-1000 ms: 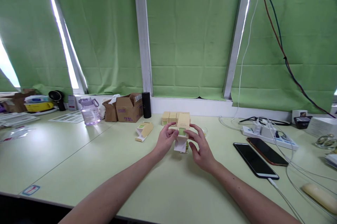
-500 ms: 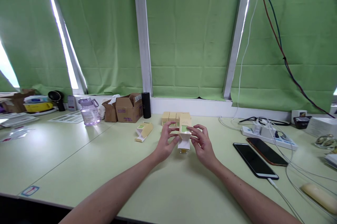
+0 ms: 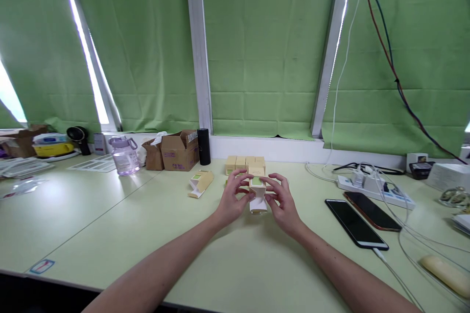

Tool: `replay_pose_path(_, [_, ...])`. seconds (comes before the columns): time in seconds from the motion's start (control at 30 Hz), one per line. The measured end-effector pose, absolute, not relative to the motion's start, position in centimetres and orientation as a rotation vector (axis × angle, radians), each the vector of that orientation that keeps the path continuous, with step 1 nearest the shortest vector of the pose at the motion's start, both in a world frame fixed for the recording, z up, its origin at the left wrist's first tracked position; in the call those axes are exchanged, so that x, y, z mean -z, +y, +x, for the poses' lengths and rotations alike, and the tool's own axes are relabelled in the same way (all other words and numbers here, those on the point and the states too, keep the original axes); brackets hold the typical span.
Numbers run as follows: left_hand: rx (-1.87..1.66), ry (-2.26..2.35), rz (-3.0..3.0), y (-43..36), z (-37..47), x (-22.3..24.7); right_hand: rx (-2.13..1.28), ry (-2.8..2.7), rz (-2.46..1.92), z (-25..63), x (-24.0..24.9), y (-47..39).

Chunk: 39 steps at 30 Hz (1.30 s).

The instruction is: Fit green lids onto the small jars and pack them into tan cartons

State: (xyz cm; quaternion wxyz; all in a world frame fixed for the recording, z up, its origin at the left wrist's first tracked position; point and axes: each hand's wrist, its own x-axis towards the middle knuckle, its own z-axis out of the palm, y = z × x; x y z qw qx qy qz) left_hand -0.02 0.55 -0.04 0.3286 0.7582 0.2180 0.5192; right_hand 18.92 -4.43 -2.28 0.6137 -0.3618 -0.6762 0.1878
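A small cream box (image 3: 257,184) with a green label and a white flap folded out toward me is between my hands, over the middle of the table. My left hand (image 3: 235,195) grips its left side with the fingers, the thumb near the flap. On the right side, my right hand (image 3: 281,201) holds it the same way. Several closed cream boxes (image 3: 240,162) stand in a row just behind. To the left, another cream box (image 3: 201,183) lies on the table with its near end open.
Two phones (image 3: 356,225) and a white power strip (image 3: 376,191) with cables lie at the right. A purple water bottle (image 3: 125,156), a cardboard box (image 3: 179,151) and a black cylinder (image 3: 203,147) stand at the back left.
The held box has tilted and its top sits lower, so more of the row behind shows. The white flap has shifted slightly right, and the fingers of both hands have closed in a little.
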Motion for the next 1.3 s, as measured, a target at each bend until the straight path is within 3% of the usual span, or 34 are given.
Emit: replay_pose_path(1.3, [-1.432, 0.496, 1.921, 1.1, 0.4, 1.3, -0.416, -1.503, -0.838, 18.6, 2.1, -4.4])
